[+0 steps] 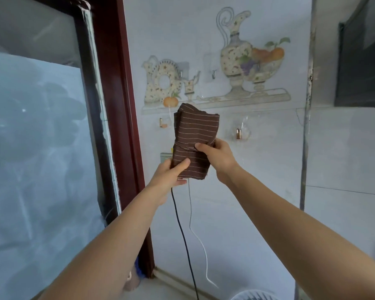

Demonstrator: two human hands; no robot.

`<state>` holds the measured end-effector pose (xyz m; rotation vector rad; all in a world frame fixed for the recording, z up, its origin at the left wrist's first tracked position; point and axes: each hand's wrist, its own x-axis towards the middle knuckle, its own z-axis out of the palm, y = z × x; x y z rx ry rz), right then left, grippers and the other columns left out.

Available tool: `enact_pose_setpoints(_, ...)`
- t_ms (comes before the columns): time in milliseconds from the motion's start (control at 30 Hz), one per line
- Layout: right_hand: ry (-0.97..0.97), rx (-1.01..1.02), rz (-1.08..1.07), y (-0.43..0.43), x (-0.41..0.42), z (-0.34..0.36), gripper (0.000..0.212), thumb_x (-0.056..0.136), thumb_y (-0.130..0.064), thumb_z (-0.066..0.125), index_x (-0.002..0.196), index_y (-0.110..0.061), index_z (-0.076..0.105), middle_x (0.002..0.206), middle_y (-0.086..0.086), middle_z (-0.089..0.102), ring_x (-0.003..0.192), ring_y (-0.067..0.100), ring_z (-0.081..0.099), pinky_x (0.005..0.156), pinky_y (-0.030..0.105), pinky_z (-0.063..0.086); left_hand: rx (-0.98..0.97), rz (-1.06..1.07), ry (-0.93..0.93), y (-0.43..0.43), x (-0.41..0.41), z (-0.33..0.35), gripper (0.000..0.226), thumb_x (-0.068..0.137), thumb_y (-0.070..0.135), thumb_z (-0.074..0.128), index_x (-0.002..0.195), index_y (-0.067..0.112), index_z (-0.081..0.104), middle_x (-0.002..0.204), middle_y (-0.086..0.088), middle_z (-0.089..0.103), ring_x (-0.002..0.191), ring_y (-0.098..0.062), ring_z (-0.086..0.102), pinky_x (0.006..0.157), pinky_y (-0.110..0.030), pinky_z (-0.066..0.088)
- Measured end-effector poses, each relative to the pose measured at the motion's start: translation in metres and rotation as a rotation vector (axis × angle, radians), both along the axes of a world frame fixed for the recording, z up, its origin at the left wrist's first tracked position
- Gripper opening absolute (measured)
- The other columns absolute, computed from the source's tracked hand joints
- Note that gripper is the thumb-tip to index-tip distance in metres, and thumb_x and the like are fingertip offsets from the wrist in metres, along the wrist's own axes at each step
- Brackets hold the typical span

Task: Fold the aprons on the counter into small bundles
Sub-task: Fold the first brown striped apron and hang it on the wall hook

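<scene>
Facing the frosted window (30,126) on the left and the tiled wall (258,169) far ahead; the table isn't in view. I'm holding the brown striped apron (195,128) up in the air in front of the wall, already folded down to a narrow upright bundle.

My left hand (171,174) is gripping the lower end, thumb across the near face, fingers behind. My right hand (217,156) is grasping the middle from the right, thumb pressing a crease. Both grips are clenched on cloth. The upper half is standing above my right grip with nothing holding it.

Risk as I'm reading it: the free end is looking loose, layers fanning at the top corner, so shifting either grip for the next fold could let it flop open and undo the bundle. There's no surface under it, so a slip means a drop toward the black cord (182,230) and white cord (200,241) hanging below. The wall hook (238,133) on the right is well apart, so I'm not expecting a snag.
</scene>
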<state>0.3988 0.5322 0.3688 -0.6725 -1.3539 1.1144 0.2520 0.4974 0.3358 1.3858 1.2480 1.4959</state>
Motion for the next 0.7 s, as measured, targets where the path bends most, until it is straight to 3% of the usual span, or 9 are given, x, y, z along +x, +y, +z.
enact_pose_setpoints(100, 0.044, -0.031, 0.025, 0.015, -0.013, 0.009, 0.026, 0.090, -0.007, 0.066, 0.115, -0.004, 0.062, 0.109, 0.008, 0.069, 0.099, 0.024, 0.067, 0.082, 0.030, 0.055, 0.175, 0.337, 0.409, 0.012, -0.010, 0.017, 0.028, 0.100, 0.039, 0.048, 0.108, 0.014, 0.058, 0.097, -0.006, 0.069, 0.084, -0.023, 0.068, 0.077, -0.041, 0.059)
enact_pose_setpoints(167, 0.070, -0.025, 0.038, 0.025, -0.022, 0.015, 0.025, 0.090, -0.007, 0.067, 0.115, -0.004, 0.062, 0.109, 0.009, 0.070, 0.098, 0.024, 0.067, 0.081, 0.031, 0.056, 0.227, 0.480, 0.533, 0.019, -0.018, 0.029, 0.033, 0.101, 0.045, 0.039, 0.103, 0.016, 0.054, 0.089, -0.002, 0.065, 0.080, -0.023, 0.066, 0.075, -0.044, 0.058)
enact_pose_setpoints(300, 0.038, 0.085, -0.010, 0.046, -0.039, 0.039, 0.022, 0.089, -0.005, 0.066, 0.111, -0.006, 0.064, 0.104, 0.005, 0.071, 0.094, 0.020, 0.067, 0.078, 0.027, 0.053, 0.121, 0.330, 0.261, 0.039, -0.031, 0.051, 0.030, 0.099, 0.045, 0.046, 0.114, 0.019, 0.048, 0.100, -0.004, 0.067, 0.086, -0.024, 0.070, 0.080, -0.046, 0.059)
enact_pose_setpoints(433, 0.089, 0.135, -0.013, 0.067, -0.054, 0.075, 0.018, 0.089, -0.002, 0.064, 0.105, -0.010, 0.064, 0.098, 0.001, 0.070, 0.091, 0.018, 0.066, 0.082, 0.030, 0.054, 0.104, 0.250, -0.002, 0.059, -0.038, 0.081, 0.029, 0.096, 0.035, 0.059, 0.116, 0.015, 0.050, 0.103, -0.008, 0.068, 0.077, -0.022, 0.070, 0.071, -0.028, 0.060)
enact_pose_setpoints(600, 0.094, 0.226, -0.032, 0.091, -0.062, 0.122, 0.021, 0.088, -0.005, 0.066, 0.107, -0.013, 0.064, 0.102, 0.001, 0.071, 0.097, 0.018, 0.067, 0.089, 0.034, 0.055, 0.246, 0.261, -0.070, 0.085, -0.045, 0.123, 0.029, 0.095, 0.026, 0.062, 0.117, 0.009, 0.054, 0.110, -0.012, 0.067, 0.091, -0.025, 0.070, 0.078, -0.033, 0.059)
enact_pose_setpoints(700, 0.074, 0.279, -0.091, 0.106, -0.066, 0.151, 0.016, 0.086, -0.010, 0.069, 0.100, -0.017, 0.066, 0.101, 0.001, 0.072, 0.095, 0.018, 0.069, 0.091, 0.038, 0.055, 0.299, 0.269, -0.073, 0.097, -0.044, 0.148, 0.028, 0.095, 0.029, 0.062, 0.116, 0.012, 0.055, 0.109, -0.009, 0.066, 0.086, -0.022, 0.069, 0.080, -0.040, 0.059)
